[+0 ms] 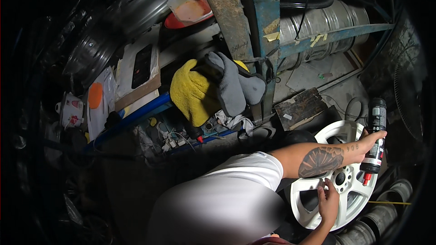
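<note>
A white multi-spoke car wheel [313, 220] lies face up in front of me at the lower right. My left hand [373, 141], on the tattooed arm, is wrapped round a black squeeze bottle [373, 165] with a white and red label. The bottle is upside down over the wheel's far side, its red nozzle pointing down. My right hand [328, 202] is over the near spokes, left of the hub, with thumb and fingers apart and nothing visible in it. Whether its fingertips touch the wheel, I cannot tell.
Yellow cloth [193, 93] and grey cloth [234, 90] hang by a blue steel post [265, 31]. Left of them, a shelf bears a white tray [190, 3] and boards. Silvery wheel barrels [313, 31] fill the rack behind; more metal rims [379, 218] stand at the lower right.
</note>
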`<state>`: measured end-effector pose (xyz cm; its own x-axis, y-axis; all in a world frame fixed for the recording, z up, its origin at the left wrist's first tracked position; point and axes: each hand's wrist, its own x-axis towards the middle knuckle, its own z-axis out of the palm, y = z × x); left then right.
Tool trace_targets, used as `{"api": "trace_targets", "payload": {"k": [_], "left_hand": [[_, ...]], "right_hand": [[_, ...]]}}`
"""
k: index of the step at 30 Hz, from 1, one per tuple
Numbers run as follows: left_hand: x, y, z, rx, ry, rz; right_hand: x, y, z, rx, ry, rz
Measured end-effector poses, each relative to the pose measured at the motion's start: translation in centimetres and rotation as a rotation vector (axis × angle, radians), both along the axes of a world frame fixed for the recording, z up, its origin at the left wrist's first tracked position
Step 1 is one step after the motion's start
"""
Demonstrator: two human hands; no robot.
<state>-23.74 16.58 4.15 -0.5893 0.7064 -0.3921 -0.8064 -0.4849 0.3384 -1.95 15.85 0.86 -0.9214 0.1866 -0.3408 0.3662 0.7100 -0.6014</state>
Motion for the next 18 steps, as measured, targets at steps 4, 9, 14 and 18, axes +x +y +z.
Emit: {"api": "trace_targets", "payload": {"k": [4,9,14,18], "left_hand": [[0.7,-0.4,1.4,-0.036,-0.009,0.027],[0.8,0.0,0.4,-0.206,0.241,0.134],[0.6,0.4,0.2,-0.325,0.668,0.215],[1.1,1.6,-1.3,-0.421,0.897,0.317]], "right_hand": [[-0.1,0.3,0.8,0.01,0.004,-0.008],[0.3,0.4,0.5,-0.004,-0.031,-0.009],[0.4,0.8,0.2,0.003,-0.052,0.018],[0.4,0.7,0.6,-0.033,-0.042,0.004]]}}
